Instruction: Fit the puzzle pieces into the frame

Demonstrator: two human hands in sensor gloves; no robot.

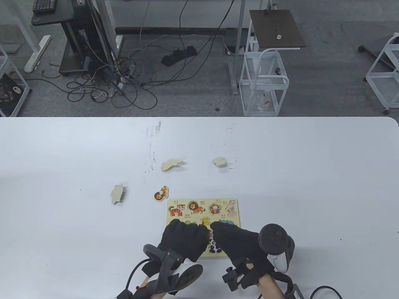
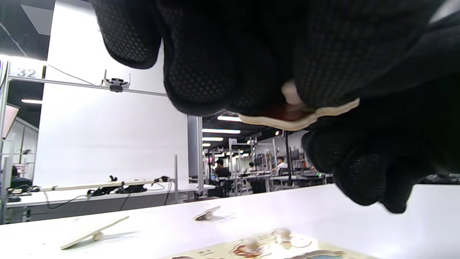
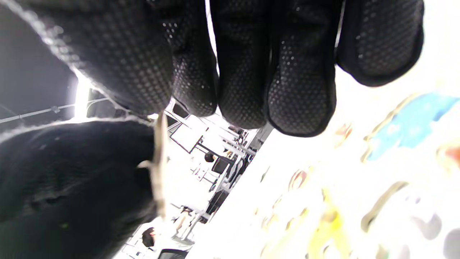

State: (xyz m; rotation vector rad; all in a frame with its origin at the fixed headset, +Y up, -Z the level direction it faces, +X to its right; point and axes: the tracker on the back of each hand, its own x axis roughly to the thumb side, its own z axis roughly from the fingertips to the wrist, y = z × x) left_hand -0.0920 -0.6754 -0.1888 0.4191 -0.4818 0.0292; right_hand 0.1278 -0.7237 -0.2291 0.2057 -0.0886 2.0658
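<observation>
While both gloved hands crowd the near half of the board, the scene reads as follows.

Surroundings: three loose pieces lie face down on the white table (image 1: 311, 174) — one (image 1: 117, 193) left of the board, one (image 1: 170, 164) farther back, one (image 1: 219, 161) behind the board's right part; a lion-coloured piece (image 1: 161, 194) lies face up just off the board's far-left corner.

Obstruction: the hands cover most of the board's near rows, so those slots cannot be read.

Puzzle frame (image 1: 202, 207): flat near the table's front edge; tiger, lion, monkey and rabbit sit in its far row.

Left hand (image 1: 184, 239): fingers curled, pinching a thin wooden piece (image 2: 305, 117) by its knob, held above the board.

Right hand (image 1: 240, 243): just beside the left, fingertips (image 3: 302, 97) bent down over the board; thumb and forefinger touch the same piece's edge.
</observation>
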